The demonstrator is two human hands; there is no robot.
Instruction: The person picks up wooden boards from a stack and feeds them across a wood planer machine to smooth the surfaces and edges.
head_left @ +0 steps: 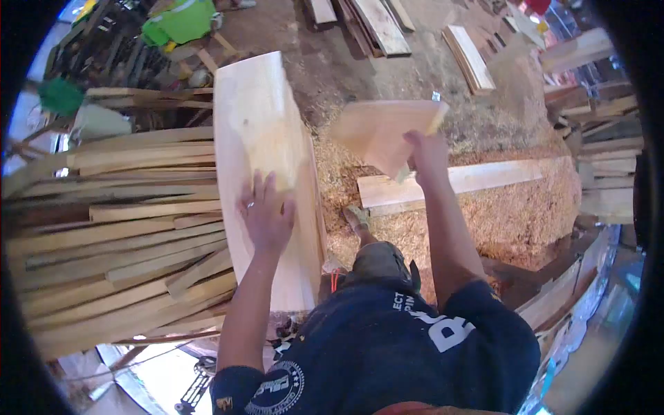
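My left hand [266, 218], a ring on one finger, lies flat with spread fingers on a thick pale wooden plank [254, 117]. The plank runs away from me, and its top is part shaded and part sunlit. Out to the right, my right hand [429, 153] grips a short, flat piece of wood [387, 128] by its near right edge. That piece is held up above the ground, apart from the plank, and its left end is smeared by motion. Below it, a long pale board [477, 183] rests on the shavings.
Stacked wooden strips [138, 221] fill the left side beside the plank. Wood shavings [505, 221] cover the ground on the right. More boards [373, 26] lie at the far side, with another board [469, 59] to their right. A bright green object [180, 21] is at the far left.
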